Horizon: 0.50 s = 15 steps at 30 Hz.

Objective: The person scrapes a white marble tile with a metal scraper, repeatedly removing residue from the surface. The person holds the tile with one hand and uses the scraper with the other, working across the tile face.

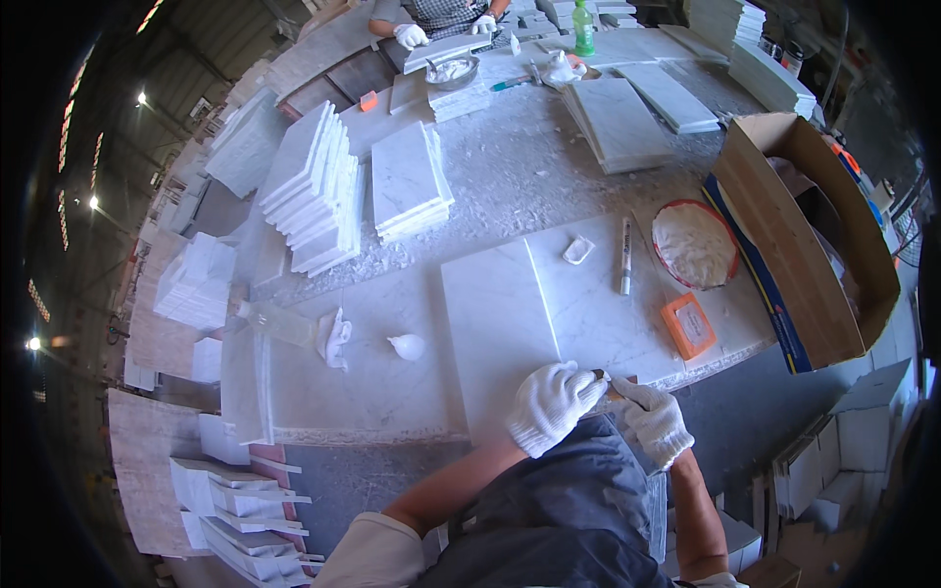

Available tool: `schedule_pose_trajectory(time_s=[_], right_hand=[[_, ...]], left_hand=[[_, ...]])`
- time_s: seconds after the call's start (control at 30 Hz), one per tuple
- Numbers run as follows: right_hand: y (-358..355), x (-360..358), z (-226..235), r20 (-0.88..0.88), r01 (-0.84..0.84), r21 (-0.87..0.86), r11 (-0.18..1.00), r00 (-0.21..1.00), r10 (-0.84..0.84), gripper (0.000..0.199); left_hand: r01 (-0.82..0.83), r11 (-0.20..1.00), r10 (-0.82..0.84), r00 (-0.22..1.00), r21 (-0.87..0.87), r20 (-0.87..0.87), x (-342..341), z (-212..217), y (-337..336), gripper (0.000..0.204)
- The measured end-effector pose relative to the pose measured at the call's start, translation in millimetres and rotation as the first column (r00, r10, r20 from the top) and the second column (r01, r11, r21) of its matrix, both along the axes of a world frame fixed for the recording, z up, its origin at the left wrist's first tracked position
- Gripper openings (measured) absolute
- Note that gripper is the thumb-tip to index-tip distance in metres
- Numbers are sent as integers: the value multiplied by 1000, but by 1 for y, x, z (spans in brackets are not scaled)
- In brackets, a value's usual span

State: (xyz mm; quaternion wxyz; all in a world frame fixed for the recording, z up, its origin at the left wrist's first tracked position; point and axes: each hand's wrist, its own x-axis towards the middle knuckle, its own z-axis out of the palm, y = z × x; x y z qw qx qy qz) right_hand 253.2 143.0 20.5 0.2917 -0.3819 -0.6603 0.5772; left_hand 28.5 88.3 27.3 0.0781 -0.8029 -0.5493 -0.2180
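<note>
My left hand, in a white knitted glove, is closed at the table's near edge. Close beside it, my right hand, gloved the same way, is closed too. Between their fingertips shows a small, thin brownish piece, mostly covered, so its kind is unclear. Just beyond my left hand lies a pale, grey-veined stone tile. To the right are a red-rimmed dish of white paste, an orange box, a white marker and a small white lump.
An open cardboard box stands at the right edge. Stacked tiles lean at the left, with another stack beside them. A clear bottle lies at left. Across the table, a co-worker's gloved hands touch a tile.
</note>
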Motion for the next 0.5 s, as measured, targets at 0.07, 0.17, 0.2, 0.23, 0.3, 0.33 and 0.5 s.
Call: schedule_pose_trajectory(time_s=[0.07, 0.17, 0.2, 0.23, 0.3, 0.33, 0.5], right_hand=[[1, 1, -4, -37, 64, -63, 996, 997, -67, 39], [5, -1, -13, 42, 251, -90, 964, 968, -248, 42], [7, -4, -17, -21, 305, -178, 935, 949, -314, 42], [9, -6, -22, -22, 369, -205, 906, 924, -382, 42], [13, -15, -32, 4, 431, -53, 901, 902, -431, 42], [14, -21, -37, 11, 445, 67, 893, 895, -446, 42], [24, -45, -60, -9, 422, 475, 772, 879, -476, 44]], left_hand=[[4, 1000, -8, 990, 24, 142, -3, 3, 3, 37], [-128, 992, 107, 896, 20, 432, -15, 7, 3, 38], [-189, 981, 142, 866, 51, 479, -23, 9, 2, 33], [-269, 963, 217, 758, -7, 615, -28, 9, 0, 25], [-370, 926, 314, 654, -71, 688, -42, 9, -3, 21], [-380, 922, 312, 615, -75, 724, -49, 8, -4, 21], [-391, 913, 355, 619, -118, 701, -63, 1, -13, 19]])
